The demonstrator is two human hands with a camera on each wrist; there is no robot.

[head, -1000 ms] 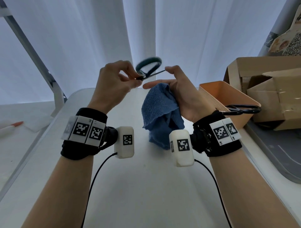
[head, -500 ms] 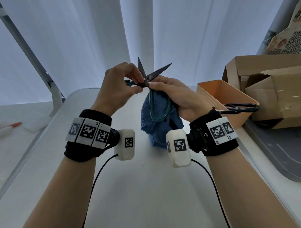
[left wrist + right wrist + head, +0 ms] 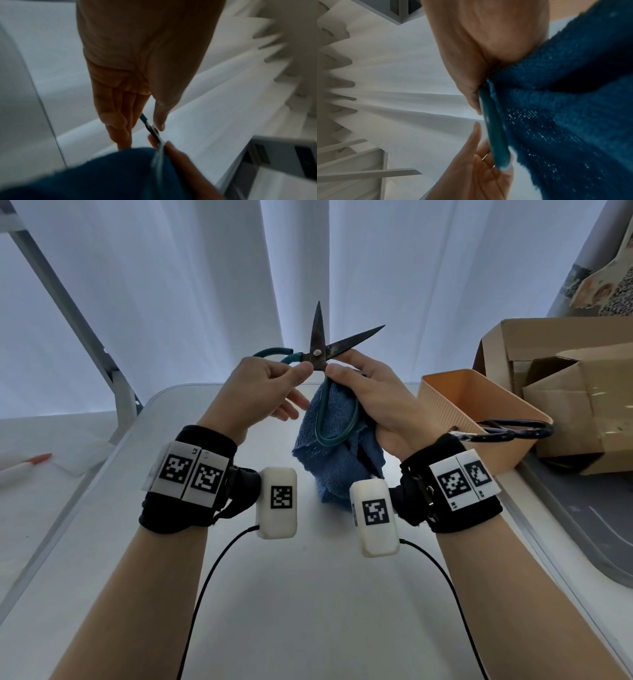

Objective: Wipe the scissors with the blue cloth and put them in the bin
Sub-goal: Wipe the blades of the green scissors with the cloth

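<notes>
While the scissors [image 3: 320, 356] hang high over the bench [image 3: 308, 594], blades splayed, the left hand [image 3: 255, 392] pinches one handle and the right hand [image 3: 373, 402] clutches blue cloth [image 3: 337, 470] and pivot; a slip could nick fingers, bin [image 3: 455, 392] waiting right.

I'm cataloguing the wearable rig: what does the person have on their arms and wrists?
Both forearms are bare, no sleeves. Each wrist carries a black wristband bearing white plates with square black-and-white markers, plus a white rounded camera module, also marker-tagged, trailing a thin black cable.
</notes>
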